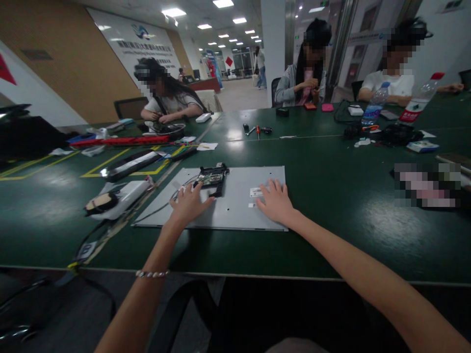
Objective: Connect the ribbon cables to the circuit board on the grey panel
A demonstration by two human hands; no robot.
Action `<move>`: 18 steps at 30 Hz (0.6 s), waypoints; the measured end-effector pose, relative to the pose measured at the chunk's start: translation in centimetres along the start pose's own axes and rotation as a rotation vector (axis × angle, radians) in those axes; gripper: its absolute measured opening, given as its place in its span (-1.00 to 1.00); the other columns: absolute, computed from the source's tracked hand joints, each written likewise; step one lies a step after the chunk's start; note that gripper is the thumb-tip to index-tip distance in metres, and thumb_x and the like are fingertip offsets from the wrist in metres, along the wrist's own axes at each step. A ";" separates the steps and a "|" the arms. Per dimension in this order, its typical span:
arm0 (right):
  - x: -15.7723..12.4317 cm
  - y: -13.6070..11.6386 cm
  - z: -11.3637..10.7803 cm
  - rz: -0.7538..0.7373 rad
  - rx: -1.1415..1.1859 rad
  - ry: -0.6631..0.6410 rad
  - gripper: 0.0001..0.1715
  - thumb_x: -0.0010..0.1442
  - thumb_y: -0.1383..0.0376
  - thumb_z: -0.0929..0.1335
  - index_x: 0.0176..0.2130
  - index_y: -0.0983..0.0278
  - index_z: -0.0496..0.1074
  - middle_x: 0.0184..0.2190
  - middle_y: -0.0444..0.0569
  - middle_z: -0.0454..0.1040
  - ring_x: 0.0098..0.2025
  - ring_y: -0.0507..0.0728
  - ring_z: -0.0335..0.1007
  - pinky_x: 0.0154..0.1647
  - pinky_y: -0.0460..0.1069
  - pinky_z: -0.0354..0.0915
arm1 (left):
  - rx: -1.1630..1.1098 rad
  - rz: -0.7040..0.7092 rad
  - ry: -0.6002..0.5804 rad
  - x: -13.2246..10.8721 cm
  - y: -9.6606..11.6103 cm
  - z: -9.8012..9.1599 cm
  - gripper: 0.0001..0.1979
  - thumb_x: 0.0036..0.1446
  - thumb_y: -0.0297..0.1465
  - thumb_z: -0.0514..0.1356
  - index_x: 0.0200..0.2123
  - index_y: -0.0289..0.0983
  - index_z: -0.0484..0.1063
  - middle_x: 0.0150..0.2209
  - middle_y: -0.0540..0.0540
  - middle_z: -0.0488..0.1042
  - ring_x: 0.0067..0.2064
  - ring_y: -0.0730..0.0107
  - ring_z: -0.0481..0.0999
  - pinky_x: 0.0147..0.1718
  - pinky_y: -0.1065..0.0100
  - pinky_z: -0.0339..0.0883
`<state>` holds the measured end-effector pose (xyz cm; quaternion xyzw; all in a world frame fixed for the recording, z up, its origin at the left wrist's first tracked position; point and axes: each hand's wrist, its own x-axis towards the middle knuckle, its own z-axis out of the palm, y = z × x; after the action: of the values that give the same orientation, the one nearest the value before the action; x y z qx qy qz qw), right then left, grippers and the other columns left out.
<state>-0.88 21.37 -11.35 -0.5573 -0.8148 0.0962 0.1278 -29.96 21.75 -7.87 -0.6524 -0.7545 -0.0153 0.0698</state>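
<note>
A flat grey metal panel (235,203) lies on the dark green table (331,230) in front of me. A small circuit board (211,176) with black parts sits on its far left part, and thin wires (176,193) trail off it to the left. My left hand (187,203) rests open on the panel just in front of the board, fingers spread. My right hand (275,201) lies flat and open on the panel's right part, beside a small white label (256,192). Neither hand holds anything.
A white device with a dark oval part (110,201) and a long black bar (128,165) lie to the left. Screwdrivers (255,130) lie further back. Water bottles (375,105) and black cables (397,133) are at right. Three other people sit working at the far side.
</note>
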 end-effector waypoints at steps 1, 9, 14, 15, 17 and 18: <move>0.0 0.0 0.0 0.002 0.001 -0.002 -0.25 0.34 -0.03 0.07 0.33 0.34 0.07 0.38 0.28 -0.09 0.39 0.43 -0.28 0.29 0.36 -0.26 | -0.001 0.012 -0.001 0.0 0.0 0.2 -0.22 0.18 0.08 -0.01 0.36 -0.16 -0.01 0.36 -0.30 0.00 0.33 -0.28 -0.04 0.12 -0.31 0.01; 0.0 0.0 -0.4 -0.001 0.009 -0.011 -0.25 0.35 -0.02 0.08 0.33 0.36 0.07 0.38 0.31 -0.11 0.39 0.43 -0.27 0.29 0.36 -0.25 | 0.030 0.238 0.004 1.5 1.6 0.5 -0.38 0.26 0.00 -0.06 0.35 0.05 -0.01 0.40 -0.06 -0.08 0.36 -0.31 -0.18 0.14 -0.43 -0.22; 0.0 0.0 -0.2 -0.006 0.010 0.011 -0.26 0.35 -0.01 0.08 0.33 0.35 0.08 0.37 0.30 -0.07 0.39 0.44 -0.25 0.29 0.36 -0.25 | 0.047 0.207 -0.120 3.5 0.5 0.0 -0.33 0.22 0.08 -0.06 0.36 0.12 -0.07 0.37 -0.08 0.02 0.33 -0.42 -0.14 0.06 -0.54 -0.28; 0.0 0.0 -0.2 -0.005 0.012 0.010 -0.26 0.35 -0.01 0.08 0.33 0.35 0.08 0.37 0.30 -0.07 0.39 0.44 -0.25 0.29 0.36 -0.25 | 0.054 0.209 -0.121 3.6 0.4 0.0 -0.34 0.23 0.06 -0.06 0.36 0.11 -0.08 0.37 -0.09 0.03 0.34 -0.41 -0.13 0.07 -0.53 -0.28; 0.0 -0.1 -0.2 -0.003 0.013 0.009 -0.26 0.35 -0.01 0.08 0.33 0.35 0.09 0.37 0.30 -0.08 0.39 0.44 -0.25 0.29 0.37 -0.24 | 0.063 0.206 -0.116 3.5 0.3 0.0 -0.35 0.24 0.04 -0.06 0.36 0.09 -0.07 0.36 -0.11 0.04 0.33 -0.38 -0.11 0.08 -0.50 -0.26; 0.0 -0.1 -0.2 -0.004 0.013 0.008 -0.27 0.35 -0.01 0.08 0.32 0.35 0.09 0.37 0.30 -0.08 0.39 0.44 -0.25 0.29 0.36 -0.24 | 0.059 0.201 -0.117 3.4 0.3 0.0 -0.34 0.24 0.04 -0.06 0.36 0.08 -0.07 0.37 -0.12 0.04 0.33 -0.38 -0.09 0.09 -0.50 -0.25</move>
<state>-0.89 21.33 -11.15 -0.5552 -0.8147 0.0992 0.1349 -30.18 25.15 -7.46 -0.7222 -0.6882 0.0522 0.0462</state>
